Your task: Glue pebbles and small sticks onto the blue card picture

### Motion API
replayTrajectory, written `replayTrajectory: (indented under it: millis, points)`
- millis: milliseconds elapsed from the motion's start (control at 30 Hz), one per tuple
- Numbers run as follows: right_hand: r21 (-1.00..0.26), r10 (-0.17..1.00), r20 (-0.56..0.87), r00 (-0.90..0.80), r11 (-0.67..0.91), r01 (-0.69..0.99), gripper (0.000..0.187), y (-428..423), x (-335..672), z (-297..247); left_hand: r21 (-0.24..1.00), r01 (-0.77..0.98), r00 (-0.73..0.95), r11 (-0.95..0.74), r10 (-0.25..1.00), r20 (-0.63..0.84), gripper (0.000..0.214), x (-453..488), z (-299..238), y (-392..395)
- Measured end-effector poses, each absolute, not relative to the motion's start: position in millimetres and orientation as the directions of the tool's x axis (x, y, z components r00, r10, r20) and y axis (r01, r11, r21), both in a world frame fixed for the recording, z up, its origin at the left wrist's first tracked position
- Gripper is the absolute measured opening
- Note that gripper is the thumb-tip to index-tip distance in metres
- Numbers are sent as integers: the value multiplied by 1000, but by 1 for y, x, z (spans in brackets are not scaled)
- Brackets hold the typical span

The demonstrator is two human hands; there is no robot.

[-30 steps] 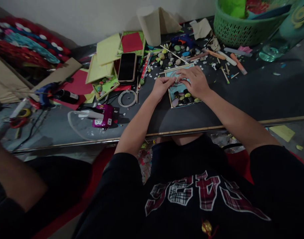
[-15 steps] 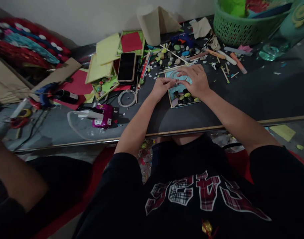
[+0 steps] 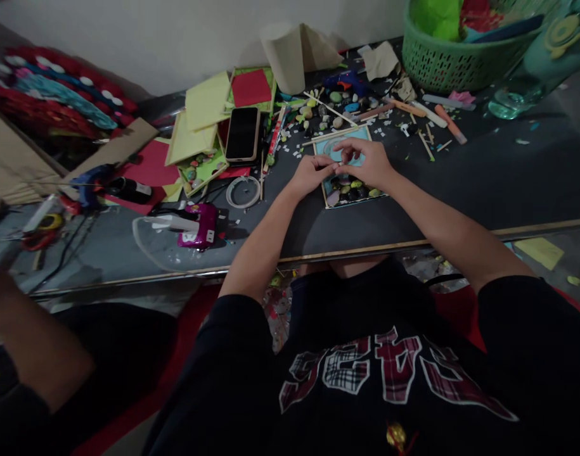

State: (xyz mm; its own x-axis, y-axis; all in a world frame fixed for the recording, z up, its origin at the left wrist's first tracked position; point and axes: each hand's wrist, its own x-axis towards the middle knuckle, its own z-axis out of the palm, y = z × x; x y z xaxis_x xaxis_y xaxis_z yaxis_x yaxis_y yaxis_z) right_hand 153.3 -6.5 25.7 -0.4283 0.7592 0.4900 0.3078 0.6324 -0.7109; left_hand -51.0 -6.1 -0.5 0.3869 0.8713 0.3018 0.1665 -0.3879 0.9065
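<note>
My left hand (image 3: 312, 174) and my right hand (image 3: 366, 159) meet over a small stick-edged frame (image 3: 324, 197) with a light blue backing. The fingertips of both are pinched close together, and whatever is between them is too small or too hidden to name. Dark, yellow and grey pebbles (image 3: 354, 190) fill the lower part of the frame. In its upper part a faint ring-like curve shows on the blue sheet (image 3: 362, 134), partly covered by my right hand. A thin stick (image 3: 328, 134) lies across the frame's upper left edge.
Loose painted stones (image 3: 336, 97), paper scraps and clay sticks (image 3: 450, 124) lie behind the frame. A phone (image 3: 243, 134), a tape ring (image 3: 243, 192) and a purple power socket (image 3: 199, 227) are to the left. A green basket (image 3: 446, 57) and a bottle (image 3: 513, 95) stand right. Another person's arm (image 3: 28, 342) is far left.
My right hand has shifted slightly down and left, its fingers more curled, showing more of the blue sheet. Both hands' fingertips stay together. The view has shifted a little.
</note>
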Motion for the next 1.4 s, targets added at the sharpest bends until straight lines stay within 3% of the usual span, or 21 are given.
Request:
replayTrajectory:
  millis: [267,500,700,1033,1400]
  points:
    - [-797,794,457,-400,565,211,55,0,154,20,901,187,399,-390,869,293,54,-51,-1,-6]
    - [-699,734,488,-473,653,292,56,-2,155,20,908,151,421,-391,857,299,57,-50,1,-7]
    - [-616,732,552,-399,681,396,66,-2,154,19,932,82,283,-354,905,319,57,-46,4,-10]
    - [-494,694,579,-428,716,494,53,-12,153,19,972,62,220,-228,953,209,41,-43,10,-13]
    - [-445,658,562,-502,752,486,52,-8,152,17,946,83,243,-312,927,285,60,-43,11,-15]
